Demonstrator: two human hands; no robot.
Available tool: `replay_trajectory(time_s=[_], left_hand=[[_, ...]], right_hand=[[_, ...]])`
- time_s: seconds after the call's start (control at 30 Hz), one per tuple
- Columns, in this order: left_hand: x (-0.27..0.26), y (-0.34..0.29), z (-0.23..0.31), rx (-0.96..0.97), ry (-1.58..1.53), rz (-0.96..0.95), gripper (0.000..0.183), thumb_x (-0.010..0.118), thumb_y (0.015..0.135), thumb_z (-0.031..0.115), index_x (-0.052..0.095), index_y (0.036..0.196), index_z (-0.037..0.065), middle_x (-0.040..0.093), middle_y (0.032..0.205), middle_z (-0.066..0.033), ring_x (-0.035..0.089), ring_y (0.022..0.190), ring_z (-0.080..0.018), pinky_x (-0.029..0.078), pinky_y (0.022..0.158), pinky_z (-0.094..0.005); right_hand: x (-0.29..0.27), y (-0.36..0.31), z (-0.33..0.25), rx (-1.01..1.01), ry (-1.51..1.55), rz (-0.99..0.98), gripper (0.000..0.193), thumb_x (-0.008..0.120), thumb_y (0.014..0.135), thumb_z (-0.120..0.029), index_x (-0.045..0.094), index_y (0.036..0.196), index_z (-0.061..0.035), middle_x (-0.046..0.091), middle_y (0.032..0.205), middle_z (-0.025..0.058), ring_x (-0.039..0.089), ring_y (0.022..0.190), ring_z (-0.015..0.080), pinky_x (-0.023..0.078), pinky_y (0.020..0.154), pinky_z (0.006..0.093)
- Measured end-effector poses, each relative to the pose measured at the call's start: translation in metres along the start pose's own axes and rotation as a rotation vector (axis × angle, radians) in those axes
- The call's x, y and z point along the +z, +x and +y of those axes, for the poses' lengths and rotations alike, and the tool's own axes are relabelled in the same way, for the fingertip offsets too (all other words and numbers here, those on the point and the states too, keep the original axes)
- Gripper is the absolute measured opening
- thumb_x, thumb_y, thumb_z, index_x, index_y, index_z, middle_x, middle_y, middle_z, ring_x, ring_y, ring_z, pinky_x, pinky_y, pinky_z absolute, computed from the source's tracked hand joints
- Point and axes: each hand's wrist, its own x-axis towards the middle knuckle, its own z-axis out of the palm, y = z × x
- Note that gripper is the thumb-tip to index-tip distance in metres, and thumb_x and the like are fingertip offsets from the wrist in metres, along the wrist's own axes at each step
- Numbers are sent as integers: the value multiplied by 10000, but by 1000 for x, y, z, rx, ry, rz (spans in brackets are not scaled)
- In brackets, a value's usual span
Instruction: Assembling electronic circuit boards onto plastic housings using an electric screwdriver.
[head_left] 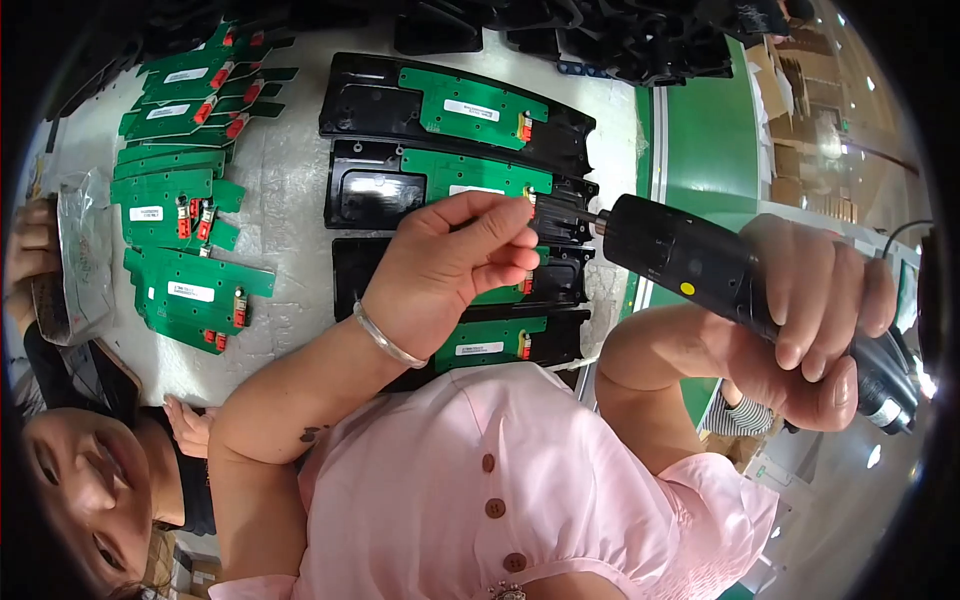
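My right hand is wrapped round a black electric screwdriver, held tilted with its bit pointing left. My left hand is closed in a pinch by the tip of the bit. Whatever its fingertips hold is too small or hidden to make out. Beneath both lies a column of black plastic housings, each with a green circuit board in it. White labels and red connectors show on the boards. My left hand covers part of the middle housings.
Stacks of loose green circuit boards lie on the left of the pale work surface. A co-worker's hand is at a clear plastic bag on the far left. More black parts are piled along the back.
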Motion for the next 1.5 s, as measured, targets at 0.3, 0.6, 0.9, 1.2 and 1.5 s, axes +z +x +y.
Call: replay_trajectory(time_s=[0.3, 0.6, 0.9, 1.2, 1.5], left_hand=[[-7, 7, 2, 29, -188, -78, 140, 549, 827, 126, 577, 922, 27, 595, 830, -43, 581, 750, -113, 474, 666, -196], [-7, 6, 1, 42, -255, -174, 182, 524, 837, 98, 558, 993, 12, 599, 880, -62, 588, 798, -130, 482, 710, -213], [-4, 4, 0, 25, -226, -143, 170, 533, 842, 146, 566, 966, 34, 584, 839, -18, 552, 723, -86, 456, 675, -194], [-4, 3, 3, -42, -67, -205, 169, 538, 840, 159, 568, 918, 13, 577, 781, -26, 536, 652, -77, 448, 602, -192], [4, 0, -3, -109, 16, -140, 181, 517, 849, 132, 567, 975, 11, 575, 804, -12, 528, 701, -72, 435, 626, -188]], right_hand=[[1, 0, 2, -12, 10, 12, 220, 546, 610, -75, 434, 798, -97, 472, 535, -69, 473, 504, 61, 374, 614, 231], [3, -2, 3, -33, -9, 53, 226, 546, 610, -69, 446, 813, -83, 463, 528, -71, 470, 499, 58, 376, 614, 234], [7, -2, 3, -24, 14, 36, 216, 551, 602, -70, 441, 786, -95, 465, 523, -73, 468, 490, 55, 379, 607, 230], [3, 0, -2, 7, 71, 25, 219, 560, 598, -62, 421, 758, -119, 463, 523, -77, 464, 493, 56, 371, 601, 225], [-11, -1, 68, 16, -129, 68, 291, 444, 650, -9, 440, 940, -33, 408, 578, 14, 386, 484, 121, 332, 514, 271]])
